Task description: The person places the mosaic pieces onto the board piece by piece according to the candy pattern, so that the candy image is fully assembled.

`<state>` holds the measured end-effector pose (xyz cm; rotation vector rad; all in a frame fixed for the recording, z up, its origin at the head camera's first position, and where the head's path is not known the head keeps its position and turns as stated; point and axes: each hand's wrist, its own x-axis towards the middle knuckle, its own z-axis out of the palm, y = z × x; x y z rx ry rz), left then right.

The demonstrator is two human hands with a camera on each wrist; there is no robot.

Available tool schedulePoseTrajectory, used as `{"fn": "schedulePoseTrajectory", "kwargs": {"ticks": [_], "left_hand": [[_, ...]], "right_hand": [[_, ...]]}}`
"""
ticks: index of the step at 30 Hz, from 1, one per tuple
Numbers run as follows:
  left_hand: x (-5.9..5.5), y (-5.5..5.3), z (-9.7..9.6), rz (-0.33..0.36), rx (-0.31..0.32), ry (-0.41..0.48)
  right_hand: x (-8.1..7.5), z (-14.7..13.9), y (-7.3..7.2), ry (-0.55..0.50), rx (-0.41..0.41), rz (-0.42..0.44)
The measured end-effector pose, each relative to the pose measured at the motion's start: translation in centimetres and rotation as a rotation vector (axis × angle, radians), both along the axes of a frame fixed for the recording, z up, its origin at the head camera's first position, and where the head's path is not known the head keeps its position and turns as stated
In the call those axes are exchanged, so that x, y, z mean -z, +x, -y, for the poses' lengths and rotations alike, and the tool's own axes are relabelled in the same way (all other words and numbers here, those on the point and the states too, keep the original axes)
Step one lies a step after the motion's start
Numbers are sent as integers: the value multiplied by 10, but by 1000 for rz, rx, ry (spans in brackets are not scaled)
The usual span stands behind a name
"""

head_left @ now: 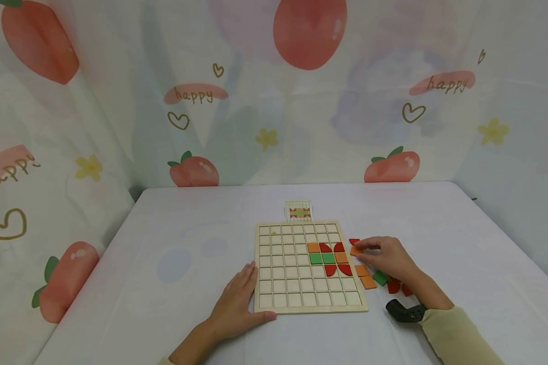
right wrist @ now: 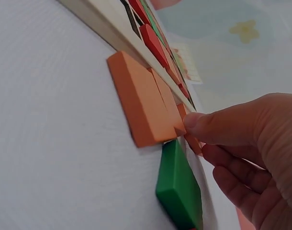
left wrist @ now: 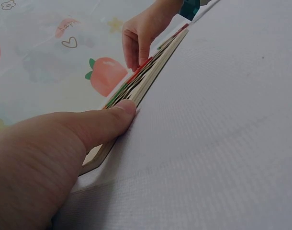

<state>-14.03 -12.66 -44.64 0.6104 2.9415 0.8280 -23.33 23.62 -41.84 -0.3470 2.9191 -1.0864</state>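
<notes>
A wooden grid board [head_left: 297, 300] lies on the white table, with orange and green squares and red curved tiles set in cells on its right side. My left hand [head_left: 234, 305] rests at its near left corner, fingers straight along the left edge and thumb against the front edge. Just off the board's right edge, my right hand [head_left: 388, 257] pinches an orange square tile [head_left: 354, 251] between thumb and fingers. In the right wrist view, that thumb touches the tile, and another orange tile [right wrist: 139, 103] and a green tile [right wrist: 179, 184] lie nearer.
A small pattern card [head_left: 299, 205] lies beyond the board's far edge. Loose red tiles [head_left: 394, 287] sit under the right forearm, near a green tile [head_left: 381, 277] and orange tiles [head_left: 368, 282]. A black wrist device [head_left: 404, 312] is on the right wrist. Printed cloth walls [head_left: 274, 162] surround the table.
</notes>
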Motion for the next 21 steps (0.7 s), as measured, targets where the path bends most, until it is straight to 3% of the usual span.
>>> {"fn": "schedulePoseTrajectory", "kwargs": {"ticks": [21], "left_hand": [[0,-1,0,7,-2,11]], "right_hand": [[5,-11,-2,25,16,28]]}}
